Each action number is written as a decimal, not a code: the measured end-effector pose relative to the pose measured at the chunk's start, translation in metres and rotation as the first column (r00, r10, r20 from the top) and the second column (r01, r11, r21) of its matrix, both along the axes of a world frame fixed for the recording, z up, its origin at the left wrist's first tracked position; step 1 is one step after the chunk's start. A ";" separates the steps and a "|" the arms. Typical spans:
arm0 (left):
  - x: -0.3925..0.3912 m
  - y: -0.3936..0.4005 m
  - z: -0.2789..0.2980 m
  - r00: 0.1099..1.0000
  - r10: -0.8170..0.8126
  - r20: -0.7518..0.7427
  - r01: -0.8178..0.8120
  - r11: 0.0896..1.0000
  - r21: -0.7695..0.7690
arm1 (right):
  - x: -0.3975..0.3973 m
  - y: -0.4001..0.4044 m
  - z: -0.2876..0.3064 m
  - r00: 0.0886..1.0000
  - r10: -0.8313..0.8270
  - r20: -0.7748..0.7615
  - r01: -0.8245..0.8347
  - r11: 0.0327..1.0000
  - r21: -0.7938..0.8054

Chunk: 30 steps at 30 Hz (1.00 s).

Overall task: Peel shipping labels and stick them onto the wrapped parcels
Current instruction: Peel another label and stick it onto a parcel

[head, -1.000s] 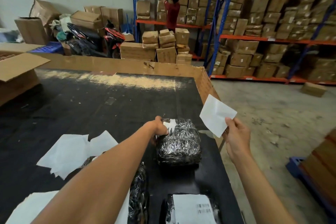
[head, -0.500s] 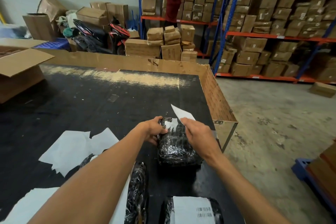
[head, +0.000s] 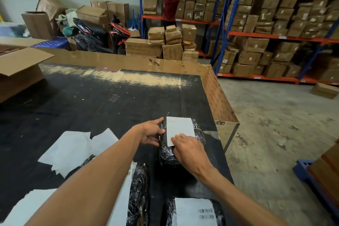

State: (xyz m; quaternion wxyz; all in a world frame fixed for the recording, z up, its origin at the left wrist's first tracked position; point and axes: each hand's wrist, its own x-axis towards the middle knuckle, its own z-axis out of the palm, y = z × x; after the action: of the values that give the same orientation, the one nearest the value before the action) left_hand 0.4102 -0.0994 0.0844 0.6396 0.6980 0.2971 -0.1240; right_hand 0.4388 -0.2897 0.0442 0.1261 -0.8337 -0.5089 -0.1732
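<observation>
Label (head: 179, 130) now down on the parcel (head: 180, 149), no longer held up in the air.

The right hand (head: 189, 150) presses it flat with straight fingers while the left hand (head: 151, 133), fingers relaxed, steadies the parcel's side on the tabletop (head: 91, 101) (only smoothing seems left; a labelled parcel (head: 194, 211) lies nearer).

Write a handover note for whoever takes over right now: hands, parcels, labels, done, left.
Left hand: steadies the left side of the wrapped parcel, fingers extended.
Right hand: fingers flat, pressing the white label onto the parcel's top.
Done: label lies on the parcel; a nearer parcel already carries a barcode label.
Left: smooth this label down fully. Another wrapped parcel lies near; loose white sheets lie on the table's left.
</observation>
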 end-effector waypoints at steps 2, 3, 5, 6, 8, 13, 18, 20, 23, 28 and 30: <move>-0.001 0.001 -0.002 1.000 -0.002 0.007 0.002 1.000 0.006 | -0.002 -0.001 0.000 1.000 -0.004 -0.003 0.004 1.000 0.005; 0.000 0.001 -0.002 1.000 -0.002 0.010 0.002 1.000 0.021 | 0.000 -0.002 0.001 1.000 -0.002 -0.008 0.002 1.000 0.014; 0.001 0.003 -0.005 1.000 0.008 0.020 -0.009 0.997 0.081 | 0.002 -0.003 0.010 0.998 0.012 -0.059 -0.012 1.000 -0.004; 0.002 0.002 -0.005 1.000 0.010 0.021 -0.013 0.994 0.111 | 0.003 -0.004 0.013 0.993 0.010 -0.113 -0.013 0.999 -0.029; 0.002 0.000 -0.005 1.000 0.012 0.010 -0.013 0.989 0.146 | -0.003 -0.007 0.013 0.980 -0.009 -0.198 -0.016 0.992 -0.125; 0.009 0.009 0.004 0.991 -0.134 0.024 0.104 0.858 0.503 | -0.010 -0.031 0.007 0.825 0.093 -0.558 -0.183 0.977 -0.109; 0.018 0.014 0.009 0.866 -0.500 0.003 0.399 0.696 0.597 | 0.039 -0.022 0.044 0.676 0.061 -0.734 0.319 0.874 0.367; 0.023 0.008 0.006 0.822 -0.550 -0.148 0.508 0.592 0.626 | 0.059 -0.007 0.045 0.701 -0.027 -0.712 0.314 0.909 0.274; 0.027 0.008 -0.001 0.770 -0.557 -0.310 0.594 0.448 0.668 | 0.074 0.009 0.028 0.760 -0.194 -0.621 0.170 0.981 -0.098; 0.032 0.008 -0.002 0.754 -0.535 -0.382 0.618 0.380 0.688 | 0.076 0.011 0.001 0.806 -0.390 -0.444 0.317 0.920 -0.233; 0.030 0.008 -0.005 0.776 -0.531 -0.341 0.602 0.461 0.652 | 0.074 0.010 -0.003 0.711 -0.470 -0.524 0.443 0.877 -0.186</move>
State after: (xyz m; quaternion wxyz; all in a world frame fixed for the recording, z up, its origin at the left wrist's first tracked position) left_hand 0.4403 -0.0910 0.0794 0.2130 0.9442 0.1000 -0.2305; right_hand 0.5131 -0.2798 0.0412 0.2018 -0.9495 -0.2322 0.0617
